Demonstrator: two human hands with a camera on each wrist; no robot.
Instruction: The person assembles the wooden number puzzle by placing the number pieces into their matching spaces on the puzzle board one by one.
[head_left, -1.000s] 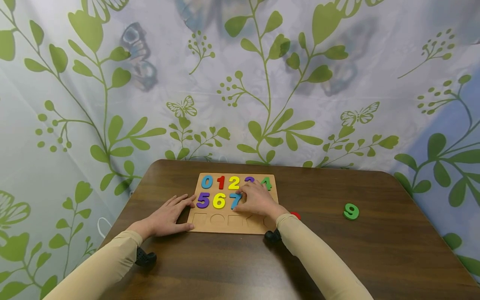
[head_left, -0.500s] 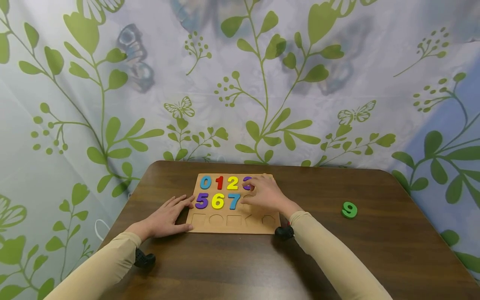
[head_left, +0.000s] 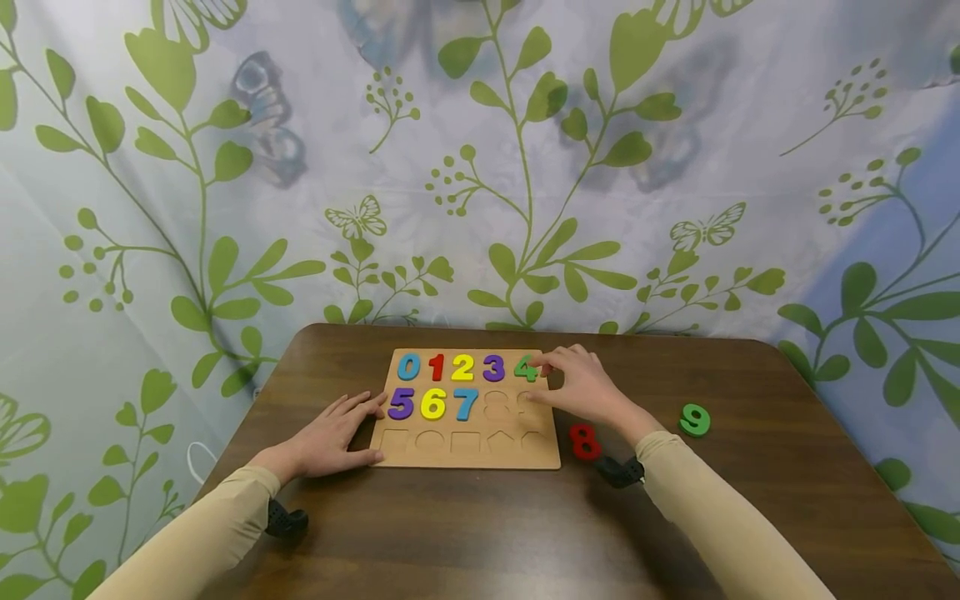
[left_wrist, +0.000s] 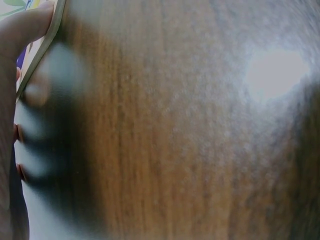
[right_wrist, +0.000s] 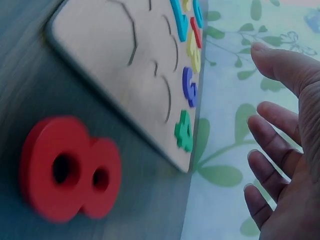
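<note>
On the table lies a wooden number puzzle board (head_left: 420,459) with colored digits 0 to 7 set in it. The blue 7 (head_left: 465,403) ends the second row; beside it are bare outlines of 8 and 9. My left hand (head_left: 330,437) rests flat at the board's left edge, its thumb (left_wrist: 30,25) touching the rim in the left wrist view. Over the board's right edge hovers my right hand (head_left: 588,385), fingers spread and holding nothing, close to the green 4 (head_left: 527,368). A red 8 (right_wrist: 70,167) lies right of the board, below that hand.
A green 9 (head_left: 694,420) lies farther right on the brown wooden table (head_left: 480,533). Several bare shape recesses line the board's front row. A leaf-patterned cloth (head_left: 480,167) hangs behind the table. Each wrist carries a black device (head_left: 621,472).
My right hand has moved off the blue 7 and rightward over the board to its right edge, uncovering the 3, the 4 and the red 8. My left hand has stayed in place.
</note>
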